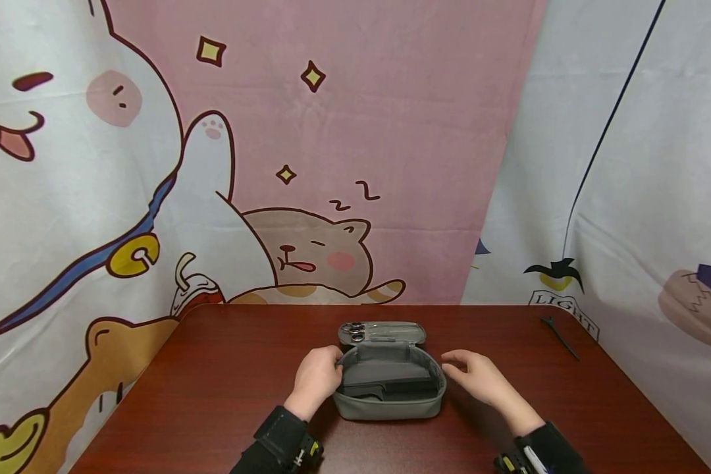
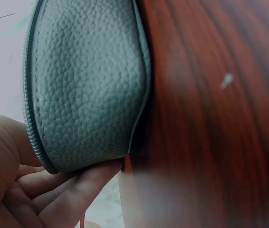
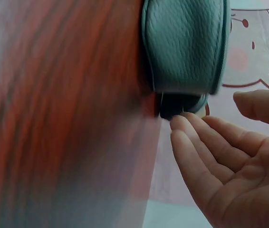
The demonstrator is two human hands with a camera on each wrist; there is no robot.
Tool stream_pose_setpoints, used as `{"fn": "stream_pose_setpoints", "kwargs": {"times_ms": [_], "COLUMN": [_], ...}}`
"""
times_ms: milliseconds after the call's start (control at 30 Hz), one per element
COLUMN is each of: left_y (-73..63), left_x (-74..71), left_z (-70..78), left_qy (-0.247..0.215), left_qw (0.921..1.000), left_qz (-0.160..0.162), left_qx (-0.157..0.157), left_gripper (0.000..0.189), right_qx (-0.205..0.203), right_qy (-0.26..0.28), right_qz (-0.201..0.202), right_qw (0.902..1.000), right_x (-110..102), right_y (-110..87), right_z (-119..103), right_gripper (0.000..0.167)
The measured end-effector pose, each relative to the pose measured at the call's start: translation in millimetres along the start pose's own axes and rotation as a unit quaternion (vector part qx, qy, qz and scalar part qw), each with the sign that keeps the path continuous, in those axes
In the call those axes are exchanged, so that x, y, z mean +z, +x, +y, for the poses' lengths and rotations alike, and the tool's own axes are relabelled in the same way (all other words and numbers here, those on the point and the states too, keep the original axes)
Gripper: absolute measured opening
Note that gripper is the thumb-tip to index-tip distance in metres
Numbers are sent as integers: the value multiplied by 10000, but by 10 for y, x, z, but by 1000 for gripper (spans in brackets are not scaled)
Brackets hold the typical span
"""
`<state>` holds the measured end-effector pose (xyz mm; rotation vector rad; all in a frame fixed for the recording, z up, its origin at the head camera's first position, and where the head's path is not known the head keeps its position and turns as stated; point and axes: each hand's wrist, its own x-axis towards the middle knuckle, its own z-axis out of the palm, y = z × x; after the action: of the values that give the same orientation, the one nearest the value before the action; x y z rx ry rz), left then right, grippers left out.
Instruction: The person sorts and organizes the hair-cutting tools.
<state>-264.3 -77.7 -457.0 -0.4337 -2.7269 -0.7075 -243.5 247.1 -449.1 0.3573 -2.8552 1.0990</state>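
Observation:
A grey-green zip case [image 1: 389,409] lies on the table with its lid [image 1: 385,331] folded back, away from the person. Metal tools with ring handles [image 1: 356,331] show at the left of the lid. Inside the case is a long black object [image 1: 399,390]. My left hand [image 1: 320,376] grips the case's left end, thumb at the zipped rim and fingers along the outer wall. Beside the right end, my right hand [image 1: 478,376] holds nothing; its fingers are loosely extended, and in the right wrist view the fingertips [image 3: 178,124] reach just past the case's end.
The reddish-brown wooden table [image 1: 243,368] carries a thin dark green stick-like thing [image 1: 559,338] at its far right. A small white speck [image 2: 226,80] shows on the wood in the left wrist view. Behind the table hangs a cartoon-printed cloth [image 1: 403,164].

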Motion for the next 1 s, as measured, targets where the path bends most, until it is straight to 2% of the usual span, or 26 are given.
{"fn": "stream_pose_setpoints", "kwargs": {"times_ms": [300,500,1000], "left_y": [3,0,-3], "left_x": [1,4,5], "left_z": [-9,-6,-5], "left_qy": [7,4,-6], "left_qw": [10000,10000,10000], "left_qz": [-11,-5,-15], "left_qx": [14,26,79], "left_gripper": [8,9,9], "right_qx": [-57,86,732], "right_qy": [-478,-968,-1530], "right_qz": [616,906,994], "right_qw": [9969,9911,9805], "right_x": [-266,-448,-837], "right_y": [-21,-9,10], "right_z": [180,383,933], "right_gripper": [41,50,56]}}
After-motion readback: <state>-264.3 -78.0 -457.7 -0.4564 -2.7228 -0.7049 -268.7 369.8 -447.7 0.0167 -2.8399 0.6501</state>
